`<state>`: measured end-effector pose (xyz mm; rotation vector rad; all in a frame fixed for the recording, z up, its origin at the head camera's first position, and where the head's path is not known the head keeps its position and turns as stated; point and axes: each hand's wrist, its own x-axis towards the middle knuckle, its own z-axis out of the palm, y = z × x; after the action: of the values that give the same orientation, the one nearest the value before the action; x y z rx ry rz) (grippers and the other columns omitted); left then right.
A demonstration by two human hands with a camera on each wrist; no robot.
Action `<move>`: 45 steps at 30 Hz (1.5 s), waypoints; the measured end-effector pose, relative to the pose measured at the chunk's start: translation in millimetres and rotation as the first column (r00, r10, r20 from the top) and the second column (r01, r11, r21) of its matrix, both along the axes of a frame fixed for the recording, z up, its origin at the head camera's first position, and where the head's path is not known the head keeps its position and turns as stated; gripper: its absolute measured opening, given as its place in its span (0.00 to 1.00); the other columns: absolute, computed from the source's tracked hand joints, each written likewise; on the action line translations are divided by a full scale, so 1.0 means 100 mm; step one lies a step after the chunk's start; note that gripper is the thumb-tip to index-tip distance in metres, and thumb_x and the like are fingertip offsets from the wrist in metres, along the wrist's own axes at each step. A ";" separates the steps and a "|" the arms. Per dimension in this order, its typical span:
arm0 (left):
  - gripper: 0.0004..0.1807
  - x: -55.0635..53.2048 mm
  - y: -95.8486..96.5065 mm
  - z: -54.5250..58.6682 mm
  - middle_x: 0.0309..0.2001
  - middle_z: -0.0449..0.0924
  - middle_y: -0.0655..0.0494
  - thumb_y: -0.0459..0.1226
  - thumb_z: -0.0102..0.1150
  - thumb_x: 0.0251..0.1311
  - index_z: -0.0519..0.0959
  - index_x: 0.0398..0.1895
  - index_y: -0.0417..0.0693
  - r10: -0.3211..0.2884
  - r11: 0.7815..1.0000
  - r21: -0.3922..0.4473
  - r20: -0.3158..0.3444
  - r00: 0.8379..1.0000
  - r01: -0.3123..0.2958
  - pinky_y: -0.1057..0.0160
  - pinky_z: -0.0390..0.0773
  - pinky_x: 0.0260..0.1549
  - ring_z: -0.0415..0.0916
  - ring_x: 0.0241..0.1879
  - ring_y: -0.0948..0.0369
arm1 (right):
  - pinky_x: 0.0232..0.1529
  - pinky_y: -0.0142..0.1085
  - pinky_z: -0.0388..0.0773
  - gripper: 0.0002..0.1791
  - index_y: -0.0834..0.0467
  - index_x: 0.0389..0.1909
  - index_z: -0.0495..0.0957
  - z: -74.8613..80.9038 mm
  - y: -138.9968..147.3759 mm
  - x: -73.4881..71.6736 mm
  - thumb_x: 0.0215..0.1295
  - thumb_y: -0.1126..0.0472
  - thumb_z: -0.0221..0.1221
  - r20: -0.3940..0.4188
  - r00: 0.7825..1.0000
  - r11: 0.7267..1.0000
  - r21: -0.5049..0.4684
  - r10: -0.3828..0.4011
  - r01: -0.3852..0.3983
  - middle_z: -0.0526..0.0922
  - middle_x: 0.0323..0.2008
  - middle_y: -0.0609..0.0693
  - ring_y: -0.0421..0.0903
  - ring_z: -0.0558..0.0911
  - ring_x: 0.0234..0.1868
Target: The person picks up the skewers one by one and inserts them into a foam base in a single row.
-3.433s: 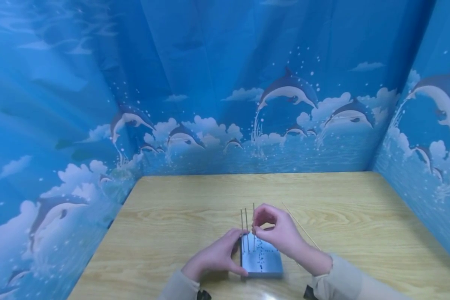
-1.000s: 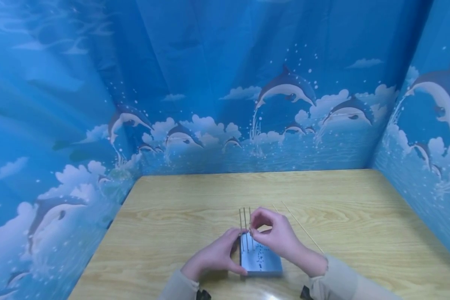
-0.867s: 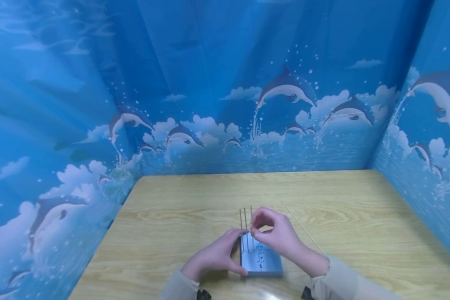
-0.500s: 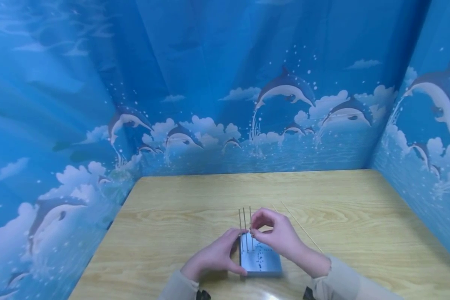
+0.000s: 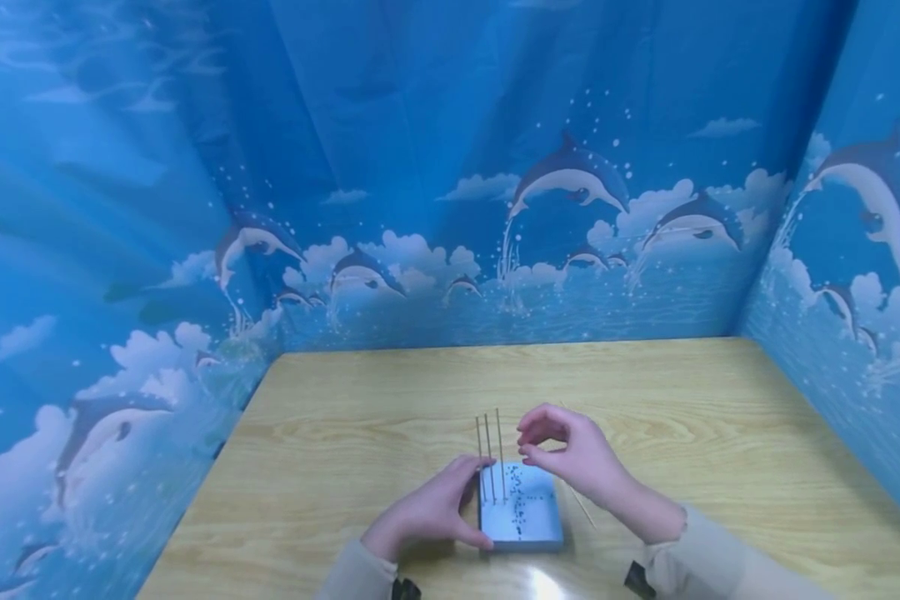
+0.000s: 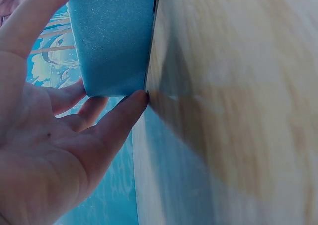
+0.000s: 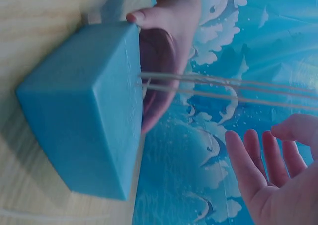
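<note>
Drawn back from the rightmost upright stick (image 5: 500, 447), the right hand (image 5: 573, 448) hovers empty, fingers loosely bent, while the left hand (image 5: 438, 507) grips the blue block (image 5: 540, 525) on the tabletop (image 5: 345, 433), a hold best kept firm lest it shift.

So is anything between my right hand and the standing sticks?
Nothing visible: the gap between your right hand and the nearest standing stick looks open. Your left hand grips the blue block at its left side.
</note>
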<state>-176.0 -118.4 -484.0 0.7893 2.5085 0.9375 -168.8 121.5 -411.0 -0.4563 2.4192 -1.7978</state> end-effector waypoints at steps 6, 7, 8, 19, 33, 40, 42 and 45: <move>0.60 -0.01 0.01 0.02 0.70 0.65 0.55 0.54 0.80 0.33 0.59 0.74 0.53 0.030 1.000 -0.005 0.032 0.999 -0.030 0.51 0.65 0.72 0.64 0.69 0.56 | 0.41 0.34 0.88 0.15 0.64 0.47 0.78 0.07 0.14 -0.05 0.58 0.73 0.63 0.035 0.997 0.998 -0.010 -0.061 0.062 0.85 0.38 0.57 0.52 0.85 0.42; 0.60 -0.01 0.01 0.02 0.69 0.65 0.55 0.54 0.80 0.33 0.59 0.74 0.53 0.032 0.999 -0.004 0.033 0.999 -0.032 0.51 0.65 0.72 0.64 0.69 0.56 | 0.41 0.35 0.88 0.15 0.64 0.47 0.77 0.08 0.17 -0.06 0.58 0.73 0.63 0.041 0.997 0.997 -0.011 -0.071 0.071 0.85 0.38 0.58 0.52 0.85 0.42; 0.60 -0.01 0.01 0.02 0.70 0.65 0.55 0.53 0.80 0.33 0.59 0.74 0.53 0.033 0.999 -0.003 0.035 0.999 -0.033 0.51 0.65 0.72 0.64 0.69 0.56 | 0.41 0.35 0.88 0.15 0.65 0.47 0.77 0.10 0.19 -0.07 0.58 0.73 0.63 0.048 0.996 0.997 -0.009 -0.079 0.079 0.85 0.38 0.58 0.51 0.85 0.42; 0.60 0.02 0.02 0.03 0.70 0.64 0.54 0.52 0.80 0.34 0.58 0.75 0.52 0.029 1.000 0.001 0.045 0.999 -0.029 0.51 0.64 0.73 0.63 0.70 0.55 | 0.41 0.39 0.88 0.19 0.68 0.53 0.74 0.10 0.50 -0.19 0.60 0.72 0.62 0.104 0.989 0.994 0.046 -0.105 0.101 0.83 0.41 0.60 0.49 0.85 0.42; 0.60 0.00 0.00 0.01 0.69 0.65 0.54 0.52 0.80 0.34 0.59 0.74 0.52 0.030 1.000 0.005 0.029 0.999 -0.030 0.52 0.65 0.72 0.65 0.68 0.56 | 0.45 0.47 0.88 0.26 0.73 0.61 0.66 -0.13 0.87 -0.45 0.63 0.72 0.59 0.320 0.941 0.995 0.034 -0.105 0.099 0.78 0.47 0.65 0.53 0.84 0.45; 0.60 0.00 -0.01 0.00 0.69 0.65 0.55 0.52 0.80 0.34 0.58 0.74 0.52 0.018 1.000 0.009 0.025 1.000 -0.019 0.52 0.66 0.71 0.65 0.67 0.57 | 0.44 0.47 0.88 0.28 0.73 0.63 0.65 -0.24 0.97 -0.56 0.63 0.72 0.59 0.377 0.915 0.989 0.093 -0.145 0.119 0.79 0.49 0.67 0.56 0.84 0.46; 0.60 0.00 -0.01 0.00 0.69 0.66 0.55 0.52 0.80 0.34 0.58 0.75 0.51 0.019 1.000 0.010 0.025 1.000 -0.019 0.52 0.67 0.71 0.65 0.67 0.57 | 0.44 0.46 0.88 0.28 0.73 0.63 0.65 -0.26 0.99 -0.58 0.63 0.72 0.59 0.390 0.908 0.987 0.107 -0.151 0.118 0.79 0.49 0.68 0.55 0.84 0.46; 0.61 0.00 -0.01 -0.01 0.68 0.66 0.55 0.53 0.80 0.34 0.58 0.75 0.51 0.017 1.000 0.016 0.027 0.999 -0.018 0.52 0.67 0.71 0.66 0.67 0.57 | 0.44 0.45 0.88 0.27 0.72 0.63 0.65 -0.28 1.01 -0.61 0.63 0.72 0.58 0.409 0.897 0.984 0.133 -0.166 0.122 0.79 0.48 0.67 0.55 0.84 0.45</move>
<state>-176.3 -119.6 -484.8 0.7558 2.4916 0.9684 -229.8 222.0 -438.9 0.1181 2.2697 -1.6032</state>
